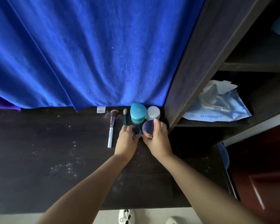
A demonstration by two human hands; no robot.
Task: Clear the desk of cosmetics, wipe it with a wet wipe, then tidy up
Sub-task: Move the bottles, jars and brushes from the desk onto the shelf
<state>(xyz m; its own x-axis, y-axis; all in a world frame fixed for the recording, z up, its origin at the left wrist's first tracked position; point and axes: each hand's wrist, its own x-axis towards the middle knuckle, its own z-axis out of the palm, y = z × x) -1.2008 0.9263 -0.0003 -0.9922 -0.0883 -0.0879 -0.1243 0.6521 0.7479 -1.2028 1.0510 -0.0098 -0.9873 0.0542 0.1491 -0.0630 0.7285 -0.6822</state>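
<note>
On the dark desk (39, 151) by the shelf corner stand the cosmetics. My left hand (127, 140) grips a small dark-capped bottle (136, 130). My right hand (158, 138) curls round a round purple-lidded compact (148, 126). Behind them stand a teal rounded jar (137, 113) and a white-lidded jar (153, 112). To the left lie a white-handled makeup brush (111, 126) and a green-handled brush (124, 117). White powder specks dust the desk surface.
A blue towel (87, 54) hangs down over the back of the desk. A dark shelf unit (200, 62) rises on the right, holding a blue wet wipe pack (217, 109) with a wipe sticking out. White shoes show below the desk's front edge.
</note>
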